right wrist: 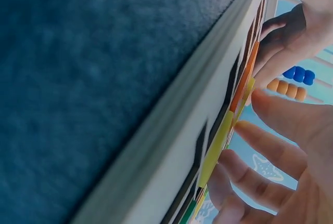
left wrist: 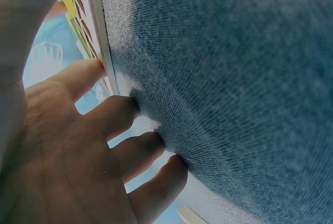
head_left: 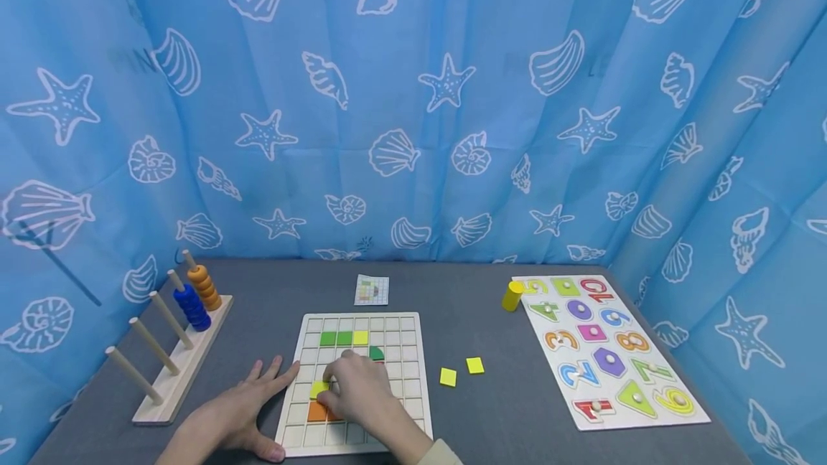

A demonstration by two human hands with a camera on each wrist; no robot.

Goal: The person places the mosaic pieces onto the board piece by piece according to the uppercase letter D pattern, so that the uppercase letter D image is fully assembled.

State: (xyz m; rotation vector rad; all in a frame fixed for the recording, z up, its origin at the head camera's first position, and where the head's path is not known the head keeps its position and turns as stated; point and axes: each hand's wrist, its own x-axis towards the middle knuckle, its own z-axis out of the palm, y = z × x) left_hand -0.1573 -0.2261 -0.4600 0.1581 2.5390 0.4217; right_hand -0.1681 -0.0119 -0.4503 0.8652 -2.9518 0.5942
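Observation:
A white grid board [head_left: 426, 422] lies on the grey cloth, bearing green, yellow and orange square tiles. Over its lower left part, my right hand [head_left: 365, 390] pinches a yellow tile [head_left: 319, 389] at its right side, thumb and index finger at its corners. Orange tiles [head_left: 316, 412] sit just below, partly covered by this hand. In the right wrist view another yellow tile [right wrist: 216, 148] lies in the grid under the fingers. My left hand [head_left: 235, 407] rests with spread fingers at the board's left edge, its index fingertip touching the rim.
Two loose yellow tiles [head_left: 448, 377] lie right of the board. A small pattern card [head_left: 371, 290] is behind it. To the left stands a wooden peg rack [head_left: 184, 364] with blue and orange rings; to the right are a yellow cylinder [head_left: 512, 296] and a number puzzle [head_left: 607, 350].

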